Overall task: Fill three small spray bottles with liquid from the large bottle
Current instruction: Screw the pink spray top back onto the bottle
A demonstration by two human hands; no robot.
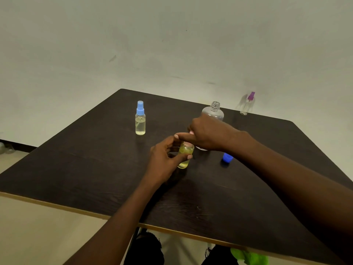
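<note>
Head view: left hand (162, 162) around yellow-filled small bottle (185, 152), right hand (208, 131) curled over its hidden top.

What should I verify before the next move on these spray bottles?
1. Blue-capped spray bottle filled, capped, upright: ok.
2. Small bottle gripped by left hand, yellowish liquid inside: ok.
3. Pink cap under right hand, fully seated: cannot tell.
4. Purple-capped spray bottle filled: not ok, looks empty.
5. Large bottle uncapped, blue cap on the table near it; liquid remaining: cannot tell.
</note>
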